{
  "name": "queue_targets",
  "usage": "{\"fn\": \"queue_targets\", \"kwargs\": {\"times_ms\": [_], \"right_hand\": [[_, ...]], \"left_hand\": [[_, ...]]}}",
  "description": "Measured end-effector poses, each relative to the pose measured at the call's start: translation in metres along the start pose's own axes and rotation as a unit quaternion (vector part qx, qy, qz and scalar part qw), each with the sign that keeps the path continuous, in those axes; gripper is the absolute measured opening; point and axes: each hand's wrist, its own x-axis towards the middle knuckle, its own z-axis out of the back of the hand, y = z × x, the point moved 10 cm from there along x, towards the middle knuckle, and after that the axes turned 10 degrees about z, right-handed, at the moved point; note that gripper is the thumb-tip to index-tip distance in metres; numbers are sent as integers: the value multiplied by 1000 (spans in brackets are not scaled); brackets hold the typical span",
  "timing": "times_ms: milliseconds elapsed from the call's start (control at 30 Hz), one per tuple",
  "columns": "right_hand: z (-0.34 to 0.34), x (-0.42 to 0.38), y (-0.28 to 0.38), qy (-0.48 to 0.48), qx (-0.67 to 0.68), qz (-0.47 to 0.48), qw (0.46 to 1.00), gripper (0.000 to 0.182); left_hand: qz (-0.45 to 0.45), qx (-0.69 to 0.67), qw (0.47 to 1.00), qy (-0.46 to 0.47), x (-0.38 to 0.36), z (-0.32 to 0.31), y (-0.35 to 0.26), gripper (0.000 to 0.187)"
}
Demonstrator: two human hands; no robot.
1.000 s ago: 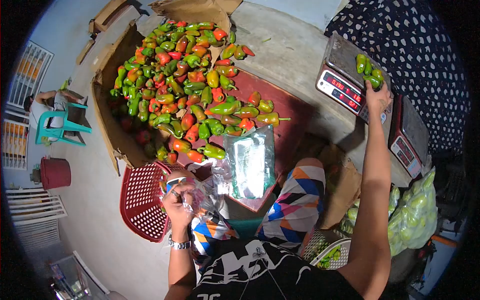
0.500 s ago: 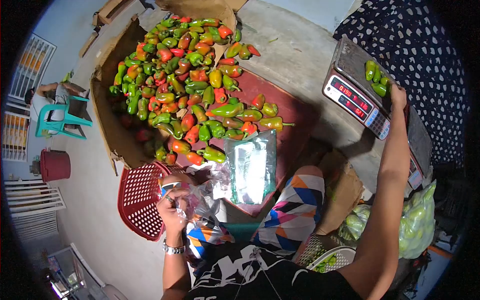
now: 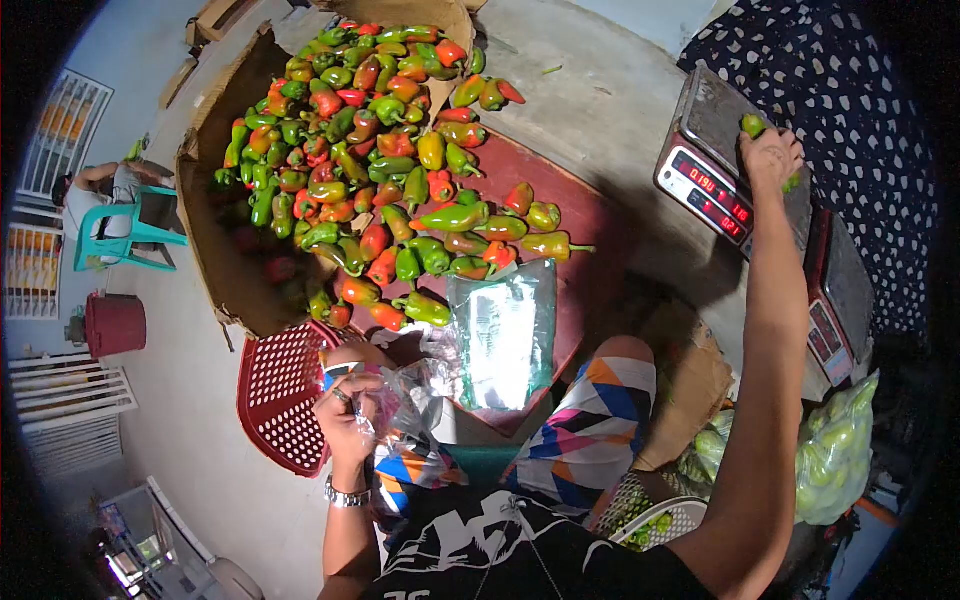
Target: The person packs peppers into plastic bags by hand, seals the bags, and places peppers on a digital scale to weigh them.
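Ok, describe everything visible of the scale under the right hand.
The scale has a worn platform, apparently metal, and a pale front panel with lit red digits, partly hidden by the arm. It sits on a grey surface beside a second scale. The right hand is over its platform with green peppers; contact is unclear.

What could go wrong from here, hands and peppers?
1. Smooth green peppers might slip from the right hand, which partly hides them on the grey-topped white digital scale.
2. The thin, crumpled clear plastic in the left hand could tear or cling together.
3. The shiny, flat plastic packet near the flat red board's edge might slide off if bumped.
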Motion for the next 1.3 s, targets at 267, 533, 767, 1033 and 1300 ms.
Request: {"fn": "queue_targets", "kwargs": {"times_ms": [267,533,767,1033,1300], "right_hand": [[12,-39,82,176,933,-52,309,48],[-1,-165,242,366,833,-47,412,19],[67,-272,411,511,758,21,406,47],[133,-264,427,406,913,-36,8,46],[46,-284,370,377,908,-87,161,34]], "left_hand": [[0,-36,999,4,-1,2,7,15],[-36,-28,999,-4,-3,9,-3,15],[-13,-66,998,0,-6,19,7,16],[-5,-87,996,-8,-9,28,21,21],[-8,-82,997,2,-8,26,17,21]]}}
